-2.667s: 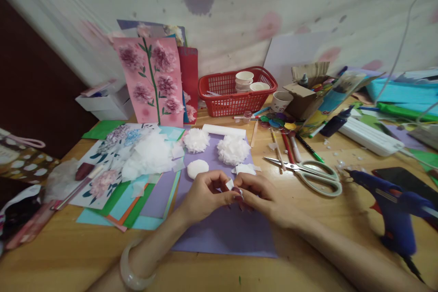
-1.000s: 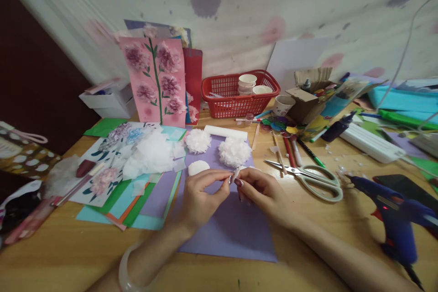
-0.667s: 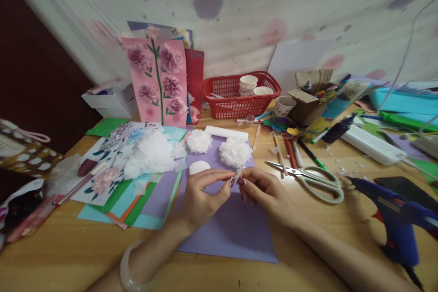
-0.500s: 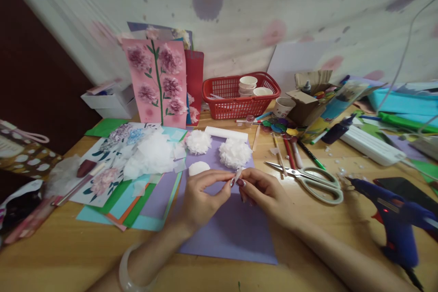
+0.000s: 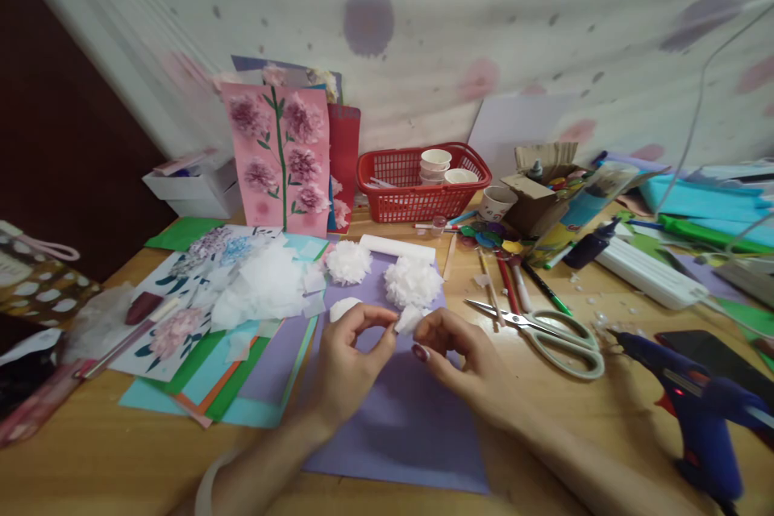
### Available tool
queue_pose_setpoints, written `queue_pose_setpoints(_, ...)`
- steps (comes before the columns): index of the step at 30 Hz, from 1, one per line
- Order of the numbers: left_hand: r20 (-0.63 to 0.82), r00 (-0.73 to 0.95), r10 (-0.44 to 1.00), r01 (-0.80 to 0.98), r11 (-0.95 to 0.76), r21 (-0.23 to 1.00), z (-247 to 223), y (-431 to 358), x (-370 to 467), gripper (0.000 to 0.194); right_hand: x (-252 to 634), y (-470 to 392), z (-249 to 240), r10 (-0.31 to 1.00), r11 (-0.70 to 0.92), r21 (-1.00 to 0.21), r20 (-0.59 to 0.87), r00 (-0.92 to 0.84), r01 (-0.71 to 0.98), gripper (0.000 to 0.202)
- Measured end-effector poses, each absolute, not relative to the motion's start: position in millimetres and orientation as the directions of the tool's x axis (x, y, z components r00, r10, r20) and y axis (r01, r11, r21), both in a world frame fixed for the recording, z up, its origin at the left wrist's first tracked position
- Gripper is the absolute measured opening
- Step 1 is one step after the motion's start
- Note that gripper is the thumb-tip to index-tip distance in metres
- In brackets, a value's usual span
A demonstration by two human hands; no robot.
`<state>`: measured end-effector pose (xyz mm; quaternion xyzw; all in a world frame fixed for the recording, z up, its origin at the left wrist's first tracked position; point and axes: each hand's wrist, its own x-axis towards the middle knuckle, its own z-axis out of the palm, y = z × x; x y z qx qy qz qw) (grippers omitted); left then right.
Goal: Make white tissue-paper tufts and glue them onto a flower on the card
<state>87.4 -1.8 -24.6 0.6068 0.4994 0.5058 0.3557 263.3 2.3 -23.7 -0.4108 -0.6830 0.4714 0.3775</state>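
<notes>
Over the purple sheet [image 5: 399,419], my left hand [image 5: 359,359] pinches a small white tissue piece [image 5: 411,318] between thumb and fingertips. Close beside it on the right, my right hand [image 5: 463,355] has its thumb and curled fingers apart, with nothing visible between them. Just beyond the hands lie two fluffy white paper flowers, one larger [image 5: 413,281] and one smaller [image 5: 348,262]. A white round piece [image 5: 346,308] is partly covered by my left hand. Behind the flowers rests a white roll [image 5: 397,247].
White tissue pieces [image 5: 266,282] lie on coloured sheets at left. Scissors [image 5: 544,334] and a blue glue gun [image 5: 683,387] are at right. A red basket [image 5: 417,197] with paper cups and a pink flower picture [image 5: 254,205] stand at the back.
My right fingers have opened and moved away from my left fingertips. The white piece, pinched between both hands before, now shows spread out at my left fingertips. The camera view has tilted up slightly.
</notes>
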Motion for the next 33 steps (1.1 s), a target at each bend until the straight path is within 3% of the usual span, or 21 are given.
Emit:
queue_pose_setpoints(5, 0.37, 0.111, 0.922, 0.359, -0.385, 0.85, -19, -4, 88, 0.013, 263, 0, -25, 0.889, 0.34, -0.862, 0.165, -0.427, 0.375, 0.01)
queue_pose_setpoints(10, 0.404, 0.147, 0.903, 0.327, -0.43, 0.841, -18, -1, 87, 0.011, 265, 0, -29, 0.881, 0.396, -0.804, 0.196, -0.431, 0.443, 0.013)
queue_pose_setpoints(23, 0.224, 0.014, 0.975, 0.274, -0.219, 0.936, -25, 2, 87, 0.01, 263, 1, -27, 0.933, 0.223, -0.903, 0.088, -0.349, 0.368, 0.016)
queue_pose_setpoints(29, 0.297, -0.125, 0.947, 0.246, -0.261, 0.934, -31, 8, 84, 0.004, 264, 7, -31, 0.964, 0.097, -0.97, 0.036, -0.265, 0.221, 0.017)
queue_pose_setpoints(33, 0.389, -0.045, 0.92, 0.29, -0.36, 0.887, -30, 8, 82, 0.014, 262, 7, -29, 0.954, 0.034, -0.991, -0.007, -0.3, 0.13, 0.016)
